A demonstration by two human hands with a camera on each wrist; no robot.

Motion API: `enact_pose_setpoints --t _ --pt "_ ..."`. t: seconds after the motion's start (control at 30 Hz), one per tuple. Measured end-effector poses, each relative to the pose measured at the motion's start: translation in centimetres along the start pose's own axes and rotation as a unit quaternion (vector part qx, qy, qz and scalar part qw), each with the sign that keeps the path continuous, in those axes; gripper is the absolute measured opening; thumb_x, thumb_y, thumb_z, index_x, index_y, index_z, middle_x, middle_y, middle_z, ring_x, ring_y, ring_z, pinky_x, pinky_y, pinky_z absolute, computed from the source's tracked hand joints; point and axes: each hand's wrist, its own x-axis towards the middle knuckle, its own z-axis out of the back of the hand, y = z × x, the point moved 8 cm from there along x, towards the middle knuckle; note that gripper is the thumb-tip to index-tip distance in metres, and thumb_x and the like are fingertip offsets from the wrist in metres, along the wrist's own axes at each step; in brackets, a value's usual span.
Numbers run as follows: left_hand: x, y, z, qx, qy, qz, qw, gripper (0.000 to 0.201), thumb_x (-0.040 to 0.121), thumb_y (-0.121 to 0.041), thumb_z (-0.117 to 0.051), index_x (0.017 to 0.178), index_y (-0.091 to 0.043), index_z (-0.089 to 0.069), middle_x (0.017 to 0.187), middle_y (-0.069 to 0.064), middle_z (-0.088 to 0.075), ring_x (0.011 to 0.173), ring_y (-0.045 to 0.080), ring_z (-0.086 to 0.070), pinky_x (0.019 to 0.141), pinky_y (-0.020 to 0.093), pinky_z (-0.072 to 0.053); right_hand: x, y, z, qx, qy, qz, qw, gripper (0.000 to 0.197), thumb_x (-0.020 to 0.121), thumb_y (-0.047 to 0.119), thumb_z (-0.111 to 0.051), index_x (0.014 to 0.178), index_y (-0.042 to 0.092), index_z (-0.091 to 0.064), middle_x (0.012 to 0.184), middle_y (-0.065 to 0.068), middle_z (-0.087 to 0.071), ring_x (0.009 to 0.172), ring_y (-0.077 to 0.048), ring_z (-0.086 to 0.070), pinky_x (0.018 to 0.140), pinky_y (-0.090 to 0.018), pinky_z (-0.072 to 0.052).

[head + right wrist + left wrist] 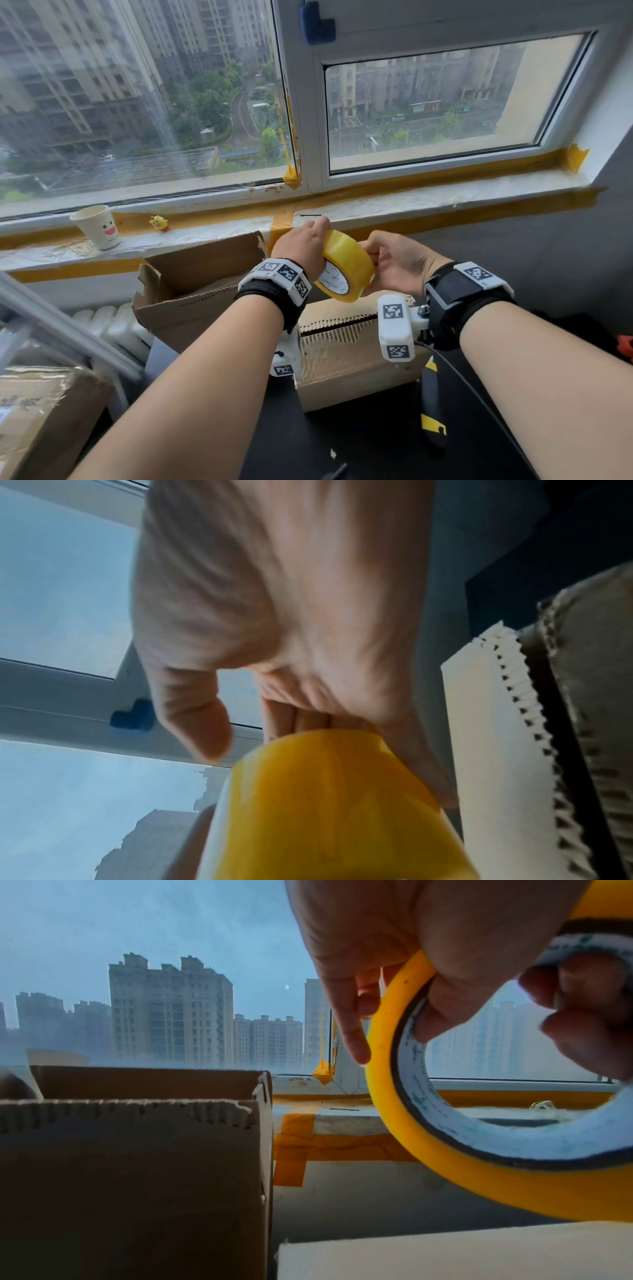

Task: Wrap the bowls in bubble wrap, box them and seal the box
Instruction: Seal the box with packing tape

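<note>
Both hands (301, 246) grip tilted tape roll (346, 265).

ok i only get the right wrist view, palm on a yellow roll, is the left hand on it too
observer: Yes, the left hand grips the roll by its rim from the other side.
operator: where is it relative to the box
observer: It is held in the air above the near box, not touching it.
operator: only one box?
observer: No, a second box stands behind and to the left, with its flaps up.
operator: anything on the sill
observer: A paper cup stands at its left end.
</note>
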Motion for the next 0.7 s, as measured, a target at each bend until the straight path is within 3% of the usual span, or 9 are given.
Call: enact_pose_setpoints --t 0.07,0.2,0.4,0.5,0.6,0.7 --pt "0.0 0.1 -0.3 -0.005 0.002 0.0 1.0 0.045 0.085 -0.005 -0.054 0.125 -0.017 -0.038 0.117 0.005 -0.055 0.099 0.025 -0.056 0.071 0.03 -0.042 0.1 0.0 0.5 -0.001 -0.013 -0.006 1.0 0.029 0.098 0.025 -0.048 0.117 0.006 -0.059 0.114 -0.018 -0.061 0.105 -0.034 -0.057 0.099 -0.062 -0.04" --pt "0.0 0.2 -0.7 -0.019 0.006 0.008 1.0 0.046 0.085 -0.005 -0.055 0.125 -0.018 -0.038 0.118 0.005 -0.055 0.1 0.025 -0.057 0.074 0.031 -0.045 0.3 -0.1 0.8 -0.017 -0.015 -0.008 1.0 0.04 0.099 0.022 -0.047 0.133 0.0 -0.051 0.127 -0.021 -0.058 0.113 -0.038 -0.055 0.102 -0.066 -0.035" --pt "0.1 -0.1 -0.5 -0.012 -0.006 0.01 1.0 0.044 0.085 -0.005 -0.054 0.125 -0.016 -0.039 0.118 0.005 -0.055 0.099 0.025 -0.057 0.074 0.031 -0.046 0.5 0.3 0.8 -0.008 -0.032 0.008 0.999 0.024 0.096 0.012 -0.041 0.115 0.007 -0.054 0.11 -0.017 -0.054 0.103 -0.034 -0.051 0.095 -0.062 -0.041" --pt "0.1 -0.3 0.0 -0.005 -0.02 0.014 1.0 0.042 0.085 -0.004 -0.053 0.123 -0.015 -0.04 0.116 0.005 -0.055 0.096 0.026 -0.057 0.071 0.031 -0.045 0.7 0.6 0.9 -0.008 -0.058 0.026 0.998 0.028 0.094 0.005 -0.039 0.115 0.005 -0.057 0.111 -0.018 -0.055 0.105 -0.038 -0.052 0.087 -0.06 -0.049" --pt "0.3 -0.6 0.5 -0.009 -0.035 0.009 0.999 0.041 0.085 -0.003 -0.053 0.122 -0.016 -0.041 0.117 0.005 -0.054 0.095 0.026 -0.056 0.071 0.033 -0.047 1.0 0.6 1.5 -0.013 -0.103 0.055 0.993 0.038 0.089 -0.009 -0.038 0.112 0.004 -0.065 0.109 -0.023 -0.063 0.099 -0.039 -0.059 0.088 -0.068 -0.047" --pt "0.5 -0.2 0.5 -0.027 -0.028 0.012 0.999 0.041 0.085 -0.002 -0.052 0.122 -0.017 -0.042 0.117 0.004 -0.055 0.094 0.025 -0.056 0.07 0.033 -0.047 0.6 0.4 0.9 0.026 -0.03 0.047 0.998 0.039 0.089 -0.002 -0.036 0.118 0.001 -0.061 0.105 -0.022 -0.064 0.094 -0.036 -0.06 0.09 -0.06 -0.049"
